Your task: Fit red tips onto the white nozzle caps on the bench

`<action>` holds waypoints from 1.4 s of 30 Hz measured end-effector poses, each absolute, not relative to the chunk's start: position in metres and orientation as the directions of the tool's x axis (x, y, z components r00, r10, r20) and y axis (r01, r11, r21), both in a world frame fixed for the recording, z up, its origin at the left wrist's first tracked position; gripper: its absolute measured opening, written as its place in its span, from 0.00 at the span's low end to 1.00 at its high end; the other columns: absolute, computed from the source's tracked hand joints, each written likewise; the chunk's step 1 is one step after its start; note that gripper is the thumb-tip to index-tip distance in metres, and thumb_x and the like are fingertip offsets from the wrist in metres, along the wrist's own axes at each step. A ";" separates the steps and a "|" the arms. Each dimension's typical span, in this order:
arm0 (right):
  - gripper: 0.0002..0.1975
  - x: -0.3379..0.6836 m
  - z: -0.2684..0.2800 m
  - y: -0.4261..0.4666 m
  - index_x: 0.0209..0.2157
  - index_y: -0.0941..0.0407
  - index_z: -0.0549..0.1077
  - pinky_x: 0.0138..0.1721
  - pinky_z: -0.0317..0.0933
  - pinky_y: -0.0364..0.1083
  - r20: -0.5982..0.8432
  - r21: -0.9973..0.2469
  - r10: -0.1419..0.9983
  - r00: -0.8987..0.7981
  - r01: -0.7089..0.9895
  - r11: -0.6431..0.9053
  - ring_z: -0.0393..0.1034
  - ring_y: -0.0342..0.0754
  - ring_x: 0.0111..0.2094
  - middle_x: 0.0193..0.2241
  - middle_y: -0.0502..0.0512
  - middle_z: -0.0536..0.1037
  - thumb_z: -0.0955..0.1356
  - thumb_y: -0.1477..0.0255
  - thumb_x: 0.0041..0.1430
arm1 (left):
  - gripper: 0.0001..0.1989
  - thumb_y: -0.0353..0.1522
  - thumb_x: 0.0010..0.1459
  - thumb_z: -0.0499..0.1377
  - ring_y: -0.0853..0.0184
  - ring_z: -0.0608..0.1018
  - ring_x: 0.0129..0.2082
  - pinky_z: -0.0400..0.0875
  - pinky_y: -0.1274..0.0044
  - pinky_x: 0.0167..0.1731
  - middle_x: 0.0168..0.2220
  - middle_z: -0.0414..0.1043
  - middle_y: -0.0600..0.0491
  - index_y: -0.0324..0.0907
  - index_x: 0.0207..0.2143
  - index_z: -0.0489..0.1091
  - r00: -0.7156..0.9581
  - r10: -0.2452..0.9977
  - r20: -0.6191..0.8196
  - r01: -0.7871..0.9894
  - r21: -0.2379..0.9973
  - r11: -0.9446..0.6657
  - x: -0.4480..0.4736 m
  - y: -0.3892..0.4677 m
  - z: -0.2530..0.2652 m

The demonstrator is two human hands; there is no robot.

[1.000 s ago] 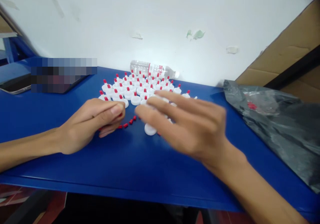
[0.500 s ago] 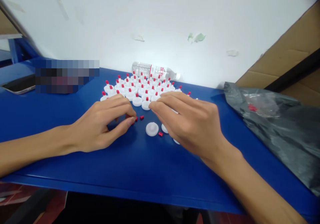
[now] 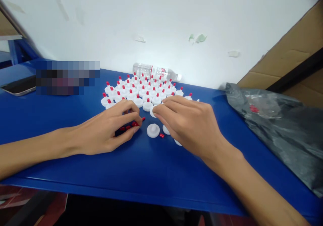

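My left hand (image 3: 106, 128) is over a small cluster of red caps (image 3: 128, 127), thumb and forefinger closing on one of them. Another red cap (image 3: 143, 119) lies just beyond those fingertips. With its fingers pressed together, my right hand (image 3: 189, 125) grips the edge of a white round lid (image 3: 152, 111), largely hidden under the fingers. A bare white lid with a short nozzle (image 3: 153, 130) lies between the hands, with a loose red cap (image 3: 162, 136) beside it. Further white lids are partly covered by my right hand. Behind, many white lids with red caps (image 3: 147, 105) stand upright in a group.
A clear plastic bottle (image 3: 156, 72) lies on its side against the wall. On the right, a grey plastic bag (image 3: 277, 132) carries a clear bag with red pieces (image 3: 262, 106), near cardboard (image 3: 290, 47). A phone (image 3: 19, 86) rests at the left of the blue table (image 3: 141, 175).
My left hand has shifted slightly right, onto the red caps, and more of them show beneath it. A white lid now shows at my right fingertips, near the front of the group.
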State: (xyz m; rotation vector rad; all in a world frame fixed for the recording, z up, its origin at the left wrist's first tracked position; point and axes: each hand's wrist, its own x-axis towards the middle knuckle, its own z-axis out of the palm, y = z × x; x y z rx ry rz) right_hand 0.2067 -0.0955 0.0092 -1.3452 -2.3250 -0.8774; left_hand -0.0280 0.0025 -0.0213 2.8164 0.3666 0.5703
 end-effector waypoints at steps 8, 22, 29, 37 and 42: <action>0.08 0.207 0.011 -0.096 0.37 0.55 0.77 0.30 0.54 0.47 0.503 0.345 0.696 -0.512 0.858 0.381 0.75 0.46 0.37 0.30 0.49 0.81 0.66 0.80 0.67 | 0.07 0.30 0.70 0.53 0.64 0.72 0.43 0.71 0.71 0.44 0.46 0.67 0.48 0.42 0.46 0.70 0.924 0.241 0.299 0.168 0.249 -0.954 -0.029 0.004 -0.023; 0.05 0.209 0.009 -0.095 0.35 0.55 0.76 0.29 0.52 0.48 0.469 0.361 0.701 -0.538 0.840 0.404 0.72 0.48 0.35 0.27 0.48 0.77 0.69 0.78 0.65 | 0.08 0.30 0.71 0.52 0.63 0.72 0.42 0.70 0.71 0.44 0.46 0.67 0.48 0.42 0.47 0.70 0.934 0.236 0.270 0.171 0.245 -0.954 -0.029 0.005 -0.024; 0.09 0.208 0.011 -0.095 0.37 0.56 0.78 0.33 0.57 0.48 0.515 0.298 0.714 -0.475 0.880 0.370 0.73 0.50 0.43 0.36 0.55 0.82 0.65 0.75 0.70 | 0.09 0.30 0.71 0.52 0.64 0.74 0.42 0.71 0.71 0.44 0.47 0.67 0.48 0.42 0.48 0.70 0.939 0.241 0.246 0.179 0.250 -0.951 -0.029 0.006 -0.022; 0.16 0.208 0.007 -0.090 0.46 0.59 0.79 0.48 0.62 0.54 0.342 0.187 0.870 -0.354 0.934 0.306 0.72 0.59 0.52 0.46 0.63 0.82 0.63 0.66 0.74 | 0.10 0.31 0.71 0.51 0.63 0.74 0.41 0.70 0.72 0.43 0.46 0.69 0.47 0.44 0.49 0.71 0.947 0.226 0.227 0.177 0.220 -0.959 -0.031 0.007 -0.020; 0.15 0.207 0.004 -0.089 0.43 0.57 0.79 0.46 0.61 0.54 0.223 0.169 0.912 -0.343 0.935 0.311 0.74 0.57 0.47 0.39 0.59 0.82 0.62 0.66 0.74 | 0.11 0.31 0.72 0.50 0.63 0.74 0.41 0.71 0.71 0.44 0.47 0.68 0.46 0.43 0.50 0.70 0.955 0.202 0.217 0.161 0.190 -0.968 -0.030 0.007 -0.019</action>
